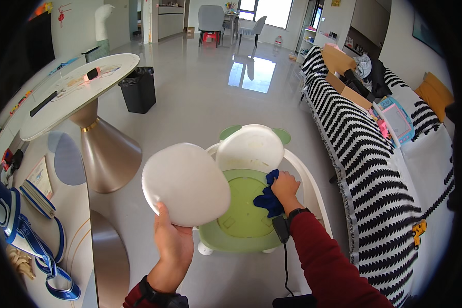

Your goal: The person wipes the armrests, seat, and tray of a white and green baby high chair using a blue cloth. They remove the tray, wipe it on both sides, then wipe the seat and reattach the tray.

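My left hand (173, 238) grips the lower edge of a pale, rounded seat cushion (186, 184), raised to the left of a small child's chair. Bunched in my right hand (287, 188) is a dark blue cloth (271, 200), over the right side of the chair's green seat (246, 204); whether it presses on the surface is hard to tell. The white backrest (250, 148) has green ear shapes on top and yellowish marks low on its front. A white armrest (310, 181) curves around the right side. The cushion hides part of the chair's left side.
A black bin (138, 90) stands beside a pedestal table (111, 154). Nearer left, another tabletop (77, 246) holds a blue-and-white strapped item (34, 231). Along the right runs a sofa with a black-and-white cover (350, 154), bearing a cardboard box (348, 90) and a drawing board (396, 119).
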Demonstrator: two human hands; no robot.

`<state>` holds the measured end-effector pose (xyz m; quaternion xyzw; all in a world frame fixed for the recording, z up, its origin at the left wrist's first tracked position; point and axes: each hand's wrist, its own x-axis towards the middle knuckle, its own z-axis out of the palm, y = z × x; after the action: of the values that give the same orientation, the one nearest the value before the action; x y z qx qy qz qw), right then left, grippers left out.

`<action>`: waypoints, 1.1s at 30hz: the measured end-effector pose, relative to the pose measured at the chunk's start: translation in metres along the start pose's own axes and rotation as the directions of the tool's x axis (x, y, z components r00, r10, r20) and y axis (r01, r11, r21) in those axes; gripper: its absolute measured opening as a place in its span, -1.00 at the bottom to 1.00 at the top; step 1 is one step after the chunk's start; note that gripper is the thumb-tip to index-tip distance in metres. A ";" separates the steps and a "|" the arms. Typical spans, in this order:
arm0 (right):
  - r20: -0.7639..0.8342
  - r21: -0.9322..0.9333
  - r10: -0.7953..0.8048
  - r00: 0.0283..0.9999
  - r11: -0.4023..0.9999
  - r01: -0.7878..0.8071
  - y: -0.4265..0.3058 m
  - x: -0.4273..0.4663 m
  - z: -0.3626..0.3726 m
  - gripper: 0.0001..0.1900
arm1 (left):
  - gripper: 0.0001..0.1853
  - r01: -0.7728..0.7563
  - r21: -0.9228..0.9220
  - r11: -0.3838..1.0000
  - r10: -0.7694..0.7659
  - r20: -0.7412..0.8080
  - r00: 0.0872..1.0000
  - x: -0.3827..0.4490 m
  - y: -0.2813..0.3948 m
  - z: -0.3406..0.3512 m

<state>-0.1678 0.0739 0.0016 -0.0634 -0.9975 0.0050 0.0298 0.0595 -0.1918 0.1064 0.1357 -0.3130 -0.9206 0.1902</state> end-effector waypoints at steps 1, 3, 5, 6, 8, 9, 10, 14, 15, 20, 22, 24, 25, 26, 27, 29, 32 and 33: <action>-0.054 -0.023 -0.024 0.998 0.999 0.023 -0.001 -0.005 0.002 -0.71 | -0.46 0.002 0.012 1.000 -0.001 -0.028 1.000 0.000 0.000 0.001; -0.087 -0.108 -0.057 0.995 0.993 0.047 0.001 -0.014 0.004 -0.73 | -0.46 0.010 0.017 1.000 -0.009 -0.050 0.999 -0.001 0.000 0.002; -0.068 -0.140 -0.082 0.994 0.988 0.072 0.007 -0.022 0.004 -0.74 | -0.46 0.020 0.017 1.000 -0.020 -0.024 1.000 0.000 -0.001 0.004; -0.086 -0.173 -0.088 0.992 0.982 0.072 0.009 -0.026 0.003 -0.75 | -0.46 0.021 0.012 1.000 -0.021 -0.013 1.000 0.000 -0.002 0.005; -0.076 -0.236 -0.103 0.992 0.968 0.083 0.012 -0.034 0.002 -0.76 | -0.46 0.024 -0.010 1.000 -0.024 0.003 1.000 -0.001 -0.005 0.007; -0.065 -0.288 -0.094 0.993 0.955 0.072 0.012 -0.037 0.001 -0.76 | -0.46 0.024 0.004 1.000 -0.024 0.003 1.000 -0.001 -0.007 0.008; -0.036 -0.329 -0.098 0.995 0.941 0.080 0.009 -0.041 0.000 -0.74 | -0.46 0.023 0.009 1.000 -0.023 -0.001 1.000 -0.001 -0.008 0.008; 0.077 -0.402 -0.137 0.988 0.902 0.157 -0.007 -0.062 -0.003 -0.73 | -0.47 0.022 0.011 1.000 -0.022 0.013 1.000 0.001 -0.008 0.006; 0.058 -0.407 -0.183 0.981 0.893 0.191 -0.011 -0.071 -0.002 -0.74 | -0.48 0.034 0.027 0.999 -0.034 0.006 0.999 0.002 -0.008 0.005; -0.111 -0.048 -0.501 0.858 0.865 0.499 -0.024 -0.115 0.008 -0.54 | -0.48 0.019 0.019 1.000 -0.019 0.008 1.000 0.006 -0.005 0.003; -0.269 0.018 -0.659 0.702 0.726 0.688 -0.023 -0.123 0.012 -0.55 | -0.48 0.006 0.030 1.000 -0.006 0.015 1.000 0.007 -0.004 0.002; -0.249 0.103 -0.762 0.598 0.593 0.799 -0.024 -0.122 0.014 -0.53 | -0.49 0.012 0.025 1.000 -0.012 0.007 1.000 0.008 -0.003 0.001; -0.232 0.091 -0.731 0.642 0.641 0.763 -0.027 -0.119 0.014 -0.53 | -0.49 0.022 0.026 0.999 -0.022 0.004 1.000 0.009 -0.004 0.000; -0.242 0.076 -0.703 0.668 0.673 0.736 -0.030 -0.114 0.014 -0.53 | -0.50 0.030 0.032 0.999 -0.030 -0.001 1.000 0.010 -0.003 0.000; -0.199 0.060 -0.669 0.716 0.721 0.690 -0.035 -0.110 0.012 -0.53 | -0.50 0.037 0.021 0.999 -0.037 -0.027 0.999 0.011 -0.003 -0.001; -0.210 0.086 -0.532 0.820 0.826 0.558 -0.048 -0.102 0.009 -0.54 | -0.50 0.044 -0.003 0.999 -0.044 -0.075 0.996 0.014 -0.002 -0.001; -0.213 0.136 -0.674 0.708 0.697 0.704 -0.063 -0.106 0.004 -0.52 | -0.49 0.056 0.019 0.998 -0.055 -0.051 0.997 0.016 0.000 -0.002; -0.205 0.151 -0.724 0.658 0.641 0.752 -0.065 -0.110 0.003 -0.52 | -0.49 0.059 0.038 0.998 -0.057 -0.050 0.997 0.017 0.000 -0.002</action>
<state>-0.0671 -0.0043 -0.0065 0.3532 -0.9249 0.1001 0.0986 0.0456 -0.2002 0.1024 0.1710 -0.3221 -0.9158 0.1682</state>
